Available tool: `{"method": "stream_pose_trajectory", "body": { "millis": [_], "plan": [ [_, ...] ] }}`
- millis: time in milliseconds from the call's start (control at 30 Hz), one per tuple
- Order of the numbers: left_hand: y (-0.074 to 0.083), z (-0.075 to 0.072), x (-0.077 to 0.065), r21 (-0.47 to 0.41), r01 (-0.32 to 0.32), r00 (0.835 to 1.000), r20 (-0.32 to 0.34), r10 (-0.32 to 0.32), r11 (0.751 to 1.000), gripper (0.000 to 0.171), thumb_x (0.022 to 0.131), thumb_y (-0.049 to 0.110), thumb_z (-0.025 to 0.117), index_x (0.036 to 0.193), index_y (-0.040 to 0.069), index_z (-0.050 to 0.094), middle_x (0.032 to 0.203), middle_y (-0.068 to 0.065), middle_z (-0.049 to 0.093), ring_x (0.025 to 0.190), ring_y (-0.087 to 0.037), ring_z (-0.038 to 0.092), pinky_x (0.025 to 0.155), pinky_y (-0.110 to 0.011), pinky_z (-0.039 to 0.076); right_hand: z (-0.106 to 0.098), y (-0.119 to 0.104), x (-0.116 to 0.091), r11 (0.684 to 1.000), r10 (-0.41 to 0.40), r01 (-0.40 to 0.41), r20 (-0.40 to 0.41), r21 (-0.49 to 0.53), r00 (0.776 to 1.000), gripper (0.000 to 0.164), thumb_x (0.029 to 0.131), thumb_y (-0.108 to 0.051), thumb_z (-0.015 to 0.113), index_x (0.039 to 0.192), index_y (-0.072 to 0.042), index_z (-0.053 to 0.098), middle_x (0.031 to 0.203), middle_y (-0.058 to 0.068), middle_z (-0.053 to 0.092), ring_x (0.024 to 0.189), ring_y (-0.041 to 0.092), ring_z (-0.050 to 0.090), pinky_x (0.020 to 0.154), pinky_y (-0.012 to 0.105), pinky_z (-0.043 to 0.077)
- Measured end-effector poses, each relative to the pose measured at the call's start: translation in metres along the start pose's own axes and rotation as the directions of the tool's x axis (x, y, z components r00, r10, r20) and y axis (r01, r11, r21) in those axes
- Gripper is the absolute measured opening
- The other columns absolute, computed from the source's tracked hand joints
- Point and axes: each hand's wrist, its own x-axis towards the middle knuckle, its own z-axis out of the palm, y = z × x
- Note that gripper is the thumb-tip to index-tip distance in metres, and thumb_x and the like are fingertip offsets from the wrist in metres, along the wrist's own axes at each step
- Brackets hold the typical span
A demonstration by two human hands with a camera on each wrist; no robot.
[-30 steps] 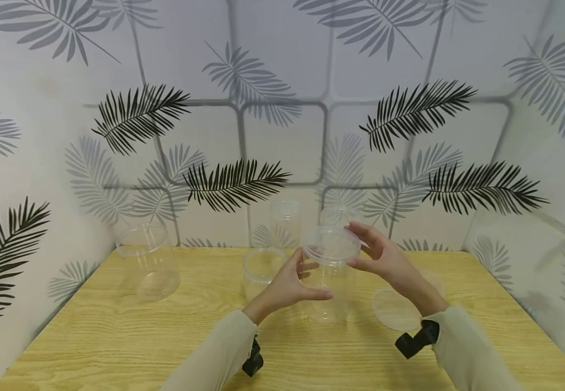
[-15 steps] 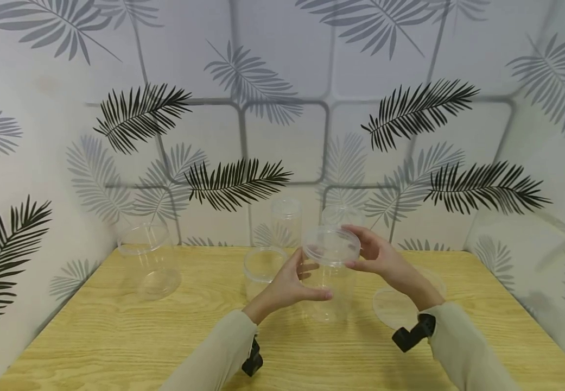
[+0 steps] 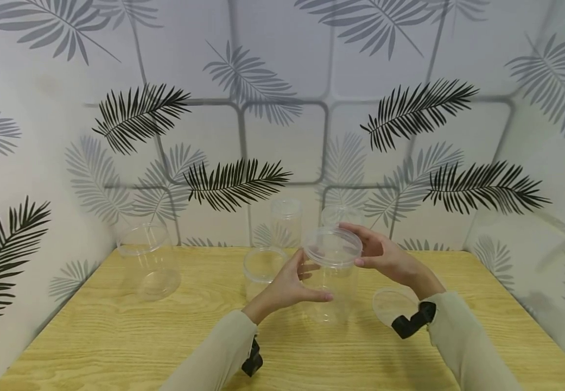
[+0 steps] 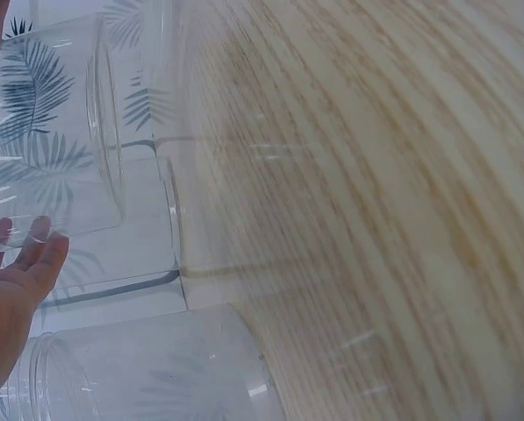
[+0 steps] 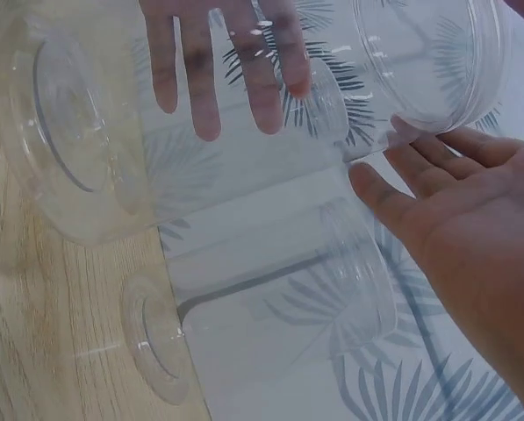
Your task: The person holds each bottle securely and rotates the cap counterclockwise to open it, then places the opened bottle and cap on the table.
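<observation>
A tall clear plastic jar (image 3: 333, 296) stands near the middle of the table. My left hand (image 3: 287, 285) holds it round the side, thumb in front and fingers behind. A clear round lid (image 3: 333, 247) covers its top. My right hand (image 3: 385, 255) grips this lid at its right side, with the fingertips at the back of the rim and the thumb at the front right. In the right wrist view, the left hand's fingers (image 5: 200, 74) show through the jar wall, and the right hand (image 5: 472, 193) is at the lid end.
A large clear jar (image 3: 147, 266) stands at the left, its top uncovered. Just behind my left hand is a shorter jar (image 3: 260, 271). Two more clear containers stand at the back, one of them a slim jar (image 3: 286, 222). A flat clear disc (image 3: 392, 307) lies under my right forearm.
My right fingertips have slid a little leftward along the back of the rim, while the thumb has shifted right. The right wrist has risen slightly. The left hand keeps its hold.
</observation>
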Motion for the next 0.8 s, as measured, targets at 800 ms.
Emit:
{"method": "stream_pose_trajectory", "body": {
  "millis": [800],
  "plan": [
    [0.033,-0.001,-0.009,-0.016,0.048,0.999,-0.02,-0.048,0.999,0.087,0.071,0.016,0.079,0.14,0.014,0.025,0.143,-0.011,0.032,0.129,-0.038,0.038,0.103,-0.053,0.033,0.036,-0.006,-0.001,0.946,-0.013,-0.118,-0.398,-0.301,0.917,0.072,0.083,-0.011,0.067,0.142,-0.006,0.025,0.143,0.015,0.031,0.136,0.036,0.024,0.1,0.042,0.04]
  ]
}}
